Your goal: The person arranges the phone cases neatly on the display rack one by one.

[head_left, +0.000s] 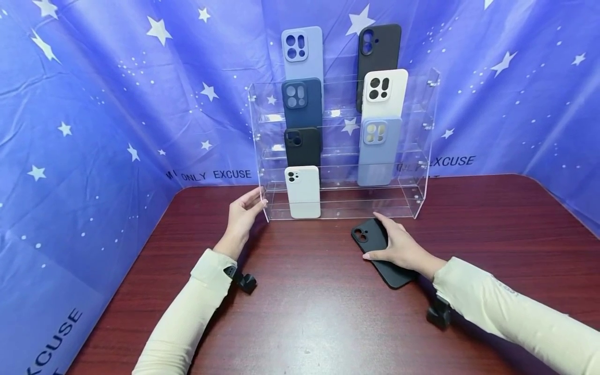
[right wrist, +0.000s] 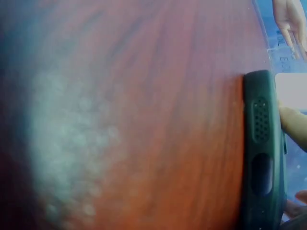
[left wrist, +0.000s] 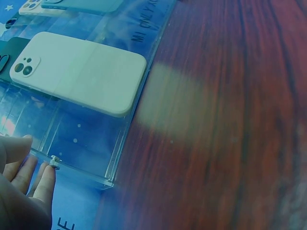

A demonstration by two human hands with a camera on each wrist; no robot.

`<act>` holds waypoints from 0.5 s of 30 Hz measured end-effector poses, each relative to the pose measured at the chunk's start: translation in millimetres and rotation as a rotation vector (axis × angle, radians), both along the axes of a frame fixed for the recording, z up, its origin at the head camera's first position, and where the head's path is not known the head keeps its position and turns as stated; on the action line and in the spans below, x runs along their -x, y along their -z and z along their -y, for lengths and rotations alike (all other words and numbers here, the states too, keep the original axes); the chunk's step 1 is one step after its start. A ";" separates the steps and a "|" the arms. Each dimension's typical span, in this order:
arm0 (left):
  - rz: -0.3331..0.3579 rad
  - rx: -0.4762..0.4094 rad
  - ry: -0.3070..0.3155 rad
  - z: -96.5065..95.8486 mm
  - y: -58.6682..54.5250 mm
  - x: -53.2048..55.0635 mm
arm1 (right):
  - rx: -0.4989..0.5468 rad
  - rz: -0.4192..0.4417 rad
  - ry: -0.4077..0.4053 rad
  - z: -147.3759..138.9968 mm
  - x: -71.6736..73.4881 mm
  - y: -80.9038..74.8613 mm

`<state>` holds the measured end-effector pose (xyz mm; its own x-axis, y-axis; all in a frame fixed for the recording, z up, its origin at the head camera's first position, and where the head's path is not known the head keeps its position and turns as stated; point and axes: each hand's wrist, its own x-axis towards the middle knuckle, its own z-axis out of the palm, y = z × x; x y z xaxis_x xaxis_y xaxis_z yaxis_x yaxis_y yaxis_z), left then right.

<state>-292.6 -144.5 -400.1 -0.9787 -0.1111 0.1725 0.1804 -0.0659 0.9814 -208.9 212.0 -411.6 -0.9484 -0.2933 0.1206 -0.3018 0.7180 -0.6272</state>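
Note:
A clear acrylic display rack (head_left: 339, 212) stands on the table with phone cases on its tiers. My left hand (head_left: 244, 214) is at the rack's lower left side panel, thumb on one side and fingers on the other, pinching its edge. Closest to that hand is a white phone case (head_left: 303, 195) on the lowest tier. My right hand (head_left: 402, 250) grips a black phone case (head_left: 394, 274) across its width, in front of the rack's right half. In the right wrist view the black case's end (right wrist: 261, 143) shows a speaker grille and a port opening.
Above the white case are a black case (head_left: 302, 148), a dark blue case (head_left: 302, 112) and a light blue case (head_left: 311, 65). The right column holds a lavender-blue case (head_left: 380, 161), a white case (head_left: 396, 101) and a black case (head_left: 386, 49). A blue starry curtain (head_left: 140, 104) surrounds the reddish wooden table (head_left: 300, 312).

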 end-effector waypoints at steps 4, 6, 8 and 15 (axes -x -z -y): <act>-0.002 -0.011 -0.003 0.4 0.4 0.2 | -0.008 -0.105 -0.051 4.3 0.0 -4.1; -0.005 -0.015 -0.004 0.6 0.4 0.2 | -0.018 -0.133 -0.052 5.6 -0.1 -6.6; -0.006 -0.013 -0.005 0.7 0.3 0.1 | -0.027 -0.121 -0.013 5.8 -1.1 -8.9; -0.003 -0.010 -0.001 -1.0 -0.1 -0.6 | 0.032 -0.075 0.152 1.8 -2.9 -14.2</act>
